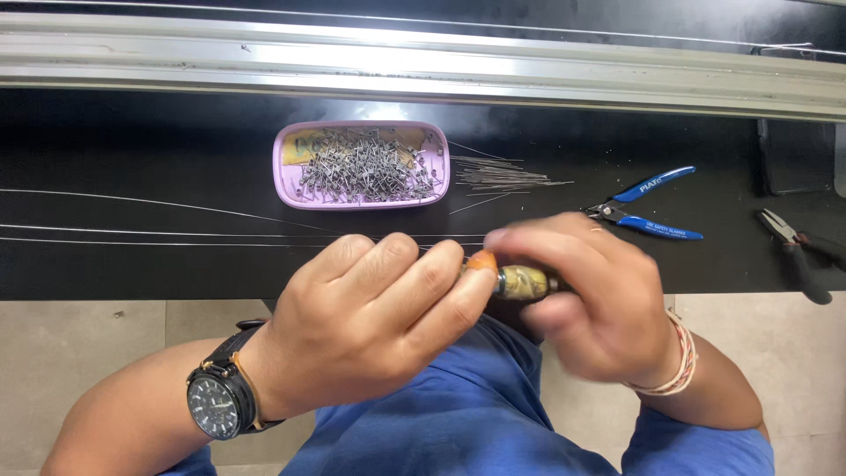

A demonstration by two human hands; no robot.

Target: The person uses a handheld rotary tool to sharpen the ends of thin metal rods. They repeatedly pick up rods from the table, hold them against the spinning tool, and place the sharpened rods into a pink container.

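The person sat at a black worktop (132, 150), both hands raised just in front of its near edge and brought close together. The left hand (374, 322) was curled into a loose fist, its fingertips pinched on the orange end of a small tool (515, 282). The right hand (586, 300) was wrapped around the other end of the same tool, whose brass-coloured barrel showed between the two hands. The right hand was blurred, so the exact finger placement could not be made out. A dark wristwatch (220, 401) sat on the left wrist and a pale thread band (679, 366) on the right.

Beyond the hands, a shallow pink tray (286, 167) lay on the worktop, filled with short metal pins (361, 167). Just to its right lay a loose bundle of thin straight wires (502, 176). Several long fine wires (132, 231) ran across the worktop from the left edge towards the hands. A pair of blue-handled cutters (648, 211) rested to the right of the bundle, and dark-handled pliers (797, 251) lay near the right edge. An aluminium rail (423, 62) ran along the far side. The person wore blue clothing (467, 414).
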